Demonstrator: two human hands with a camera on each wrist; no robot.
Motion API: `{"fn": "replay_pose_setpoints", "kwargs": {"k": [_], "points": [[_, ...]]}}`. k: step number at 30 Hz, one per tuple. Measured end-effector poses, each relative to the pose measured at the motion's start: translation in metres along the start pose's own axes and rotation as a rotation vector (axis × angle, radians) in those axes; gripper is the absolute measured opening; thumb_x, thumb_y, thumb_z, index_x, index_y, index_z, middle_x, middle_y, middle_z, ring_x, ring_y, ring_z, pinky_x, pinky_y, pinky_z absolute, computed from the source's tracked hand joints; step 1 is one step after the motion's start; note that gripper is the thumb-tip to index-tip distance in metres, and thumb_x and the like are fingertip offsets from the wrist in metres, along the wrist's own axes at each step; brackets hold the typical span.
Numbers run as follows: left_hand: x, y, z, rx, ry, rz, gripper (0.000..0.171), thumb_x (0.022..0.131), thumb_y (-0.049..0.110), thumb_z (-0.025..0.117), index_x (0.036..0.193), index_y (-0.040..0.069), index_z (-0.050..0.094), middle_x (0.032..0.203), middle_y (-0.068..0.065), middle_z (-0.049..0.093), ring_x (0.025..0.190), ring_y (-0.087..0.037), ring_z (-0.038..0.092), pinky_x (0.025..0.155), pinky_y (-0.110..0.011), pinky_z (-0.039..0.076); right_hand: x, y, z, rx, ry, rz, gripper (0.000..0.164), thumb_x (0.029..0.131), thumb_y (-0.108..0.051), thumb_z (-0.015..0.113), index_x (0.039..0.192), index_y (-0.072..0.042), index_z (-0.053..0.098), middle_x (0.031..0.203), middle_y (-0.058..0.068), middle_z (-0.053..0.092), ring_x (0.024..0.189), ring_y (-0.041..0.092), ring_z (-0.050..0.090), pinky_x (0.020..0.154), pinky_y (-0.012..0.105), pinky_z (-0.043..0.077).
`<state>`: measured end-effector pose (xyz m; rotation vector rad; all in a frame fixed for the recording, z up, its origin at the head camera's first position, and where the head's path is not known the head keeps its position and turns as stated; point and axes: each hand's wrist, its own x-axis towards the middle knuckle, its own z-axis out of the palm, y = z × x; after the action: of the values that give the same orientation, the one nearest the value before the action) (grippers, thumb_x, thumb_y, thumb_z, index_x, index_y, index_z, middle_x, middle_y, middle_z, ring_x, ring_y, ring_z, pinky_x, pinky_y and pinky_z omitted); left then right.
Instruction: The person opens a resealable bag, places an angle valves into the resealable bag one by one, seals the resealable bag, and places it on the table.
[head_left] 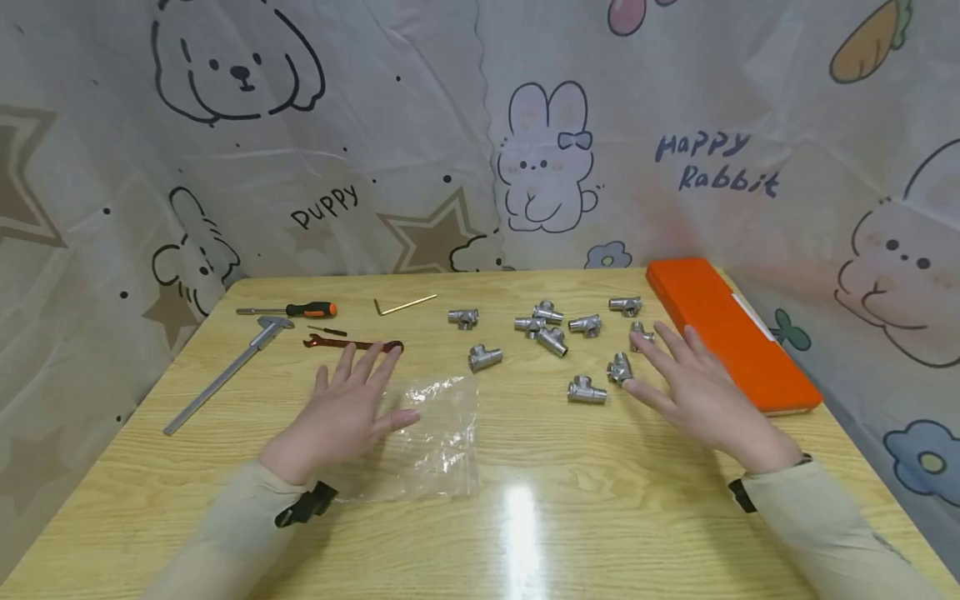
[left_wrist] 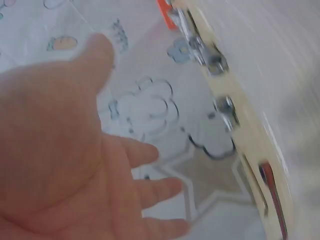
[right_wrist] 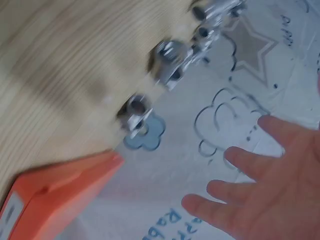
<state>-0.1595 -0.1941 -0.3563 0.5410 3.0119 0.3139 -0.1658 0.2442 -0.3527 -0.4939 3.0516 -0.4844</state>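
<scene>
My left hand (head_left: pixel 337 421) is spread, palm down, over a clear plastic bag (head_left: pixel 444 433); its fingertips come close to a red wrench (head_left: pixel 345 342). On the right, my other hand (head_left: pixel 705 404) is also spread and holds nothing, near several silver tee pipe fittings (head_left: pixel 587 391) and partly in front of one fitting (head_left: pixel 640 335). Both wrist views show straight, parted fingers with nothing gripped: the left palm (left_wrist: pixel 55 150) and the right palm (right_wrist: pixel 285 185). Whether the left hand touches the bag, I cannot tell.
An orange case (head_left: pixel 731 333) lies along the table's right side. At the left are a caliper (head_left: pixel 225 379), a screwdriver (head_left: pixel 300 310) and a small dark tool (head_left: pixel 327 331). Toward the back lies a gold hex key (head_left: pixel 407 304). A printed cloth (head_left: pixel 420 108) hangs behind the table.
</scene>
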Motion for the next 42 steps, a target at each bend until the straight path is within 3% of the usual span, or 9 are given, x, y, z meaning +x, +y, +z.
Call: {"fn": "replay_pose_setpoints", "kwargs": {"k": [3,5,7,10,14,23,29,35,42], "points": [[0.006,0.017,0.004,-0.027,0.019,0.005,0.088,0.094,0.067,0.047,0.155,0.006,0.030,0.151,-0.024,0.038,0.137,-0.048,0.032,0.106,-0.069,0.028,0.004,-0.011,0.003,0.049,0.079,-0.032,0.071,0.098,-0.053,0.054,0.150,-0.006,0.042,0.153,0.027,0.032,0.139,0.052,0.024,0.108,0.070,0.022],[0.012,0.031,0.008,-0.079,0.020,-0.001,0.077,0.096,0.060,0.052,0.146,0.003,0.044,0.129,-0.021,0.059,0.118,-0.041,0.056,0.097,-0.059,0.045,0.007,-0.019,0.006,0.087,0.128,-0.048,0.057,0.099,-0.043,0.059,0.140,-0.003,0.055,0.141,0.024,0.050,0.130,0.046,0.043,0.103,0.065,0.036],[0.020,0.046,0.013,-0.133,-0.002,-0.023,0.066,0.096,0.057,0.054,0.134,0.003,0.056,0.104,-0.013,0.069,0.093,-0.030,0.065,0.083,-0.048,0.053,0.010,-0.027,0.009,0.135,0.154,-0.059,0.042,0.099,-0.031,0.062,0.129,-0.002,0.064,0.127,0.020,0.063,0.114,0.039,0.058,0.095,0.057,0.047],[0.033,0.065,0.022,-0.144,-0.039,-0.041,0.051,0.096,0.057,0.055,0.101,0.007,0.066,0.070,0.001,0.061,0.062,-0.017,0.057,0.058,-0.036,0.050,0.015,-0.040,0.014,0.185,0.161,-0.071,0.028,0.098,-0.021,0.062,0.118,-0.002,0.071,0.109,0.012,0.072,0.091,0.026,0.067,0.079,0.046,0.056],[0.049,0.078,0.033,-0.040,-0.088,-0.053,0.051,0.093,0.060,0.057,0.070,0.015,0.056,0.058,0.003,0.049,0.052,-0.014,0.048,0.048,-0.031,0.041,0.021,-0.058,0.022,0.220,0.141,-0.099,0.023,0.097,-0.017,0.063,0.111,-0.003,0.074,0.098,0.006,0.074,0.079,0.016,0.067,0.069,0.036,0.057],[0.067,0.080,0.049,0.034,-0.252,-0.092,0.038,0.084,0.045,0.070,0.066,0.014,0.056,0.066,-0.001,0.058,0.061,-0.020,0.054,0.057,-0.035,0.046,0.030,-0.088,0.036,0.228,0.139,-0.188,0.018,0.095,-0.013,0.064,0.104,-0.005,0.077,0.088,0.002,0.074,0.065,0.004,0.060,0.060,0.027,0.052],[0.072,0.076,0.052,-0.019,-0.290,-0.080,0.028,0.079,0.031,0.070,0.064,0.015,0.052,0.065,-0.001,0.056,0.058,-0.019,0.052,0.053,-0.033,0.042,0.032,-0.095,0.041,0.248,0.134,-0.208,0.017,0.094,-0.012,0.064,0.102,-0.006,0.078,0.087,0.002,0.074,0.063,0.004,0.058,0.061,0.027,0.052],[0.063,0.064,0.031,-0.293,-0.241,-0.120,0.028,0.087,0.023,0.064,0.063,0.012,0.053,0.056,-0.001,0.054,0.047,-0.016,0.055,0.046,-0.029,0.047,0.037,-0.105,0.042,0.382,0.044,-0.165,0.018,0.096,-0.014,0.064,0.105,-0.005,0.077,0.087,0.001,0.073,0.067,0.007,0.062,0.060,0.025,0.053],[0.049,0.068,-0.015,-0.748,-0.152,-0.093,0.018,0.096,0.015,0.055,0.085,0.004,0.064,0.074,-0.011,0.065,0.056,-0.025,0.067,0.053,-0.036,0.058,0.042,-0.126,0.033,0.895,-0.051,-0.026,0.024,0.098,-0.022,0.065,0.108,-0.003,0.075,0.086,0.007,0.073,0.075,0.024,0.069,0.069,0.034,0.060]]}}
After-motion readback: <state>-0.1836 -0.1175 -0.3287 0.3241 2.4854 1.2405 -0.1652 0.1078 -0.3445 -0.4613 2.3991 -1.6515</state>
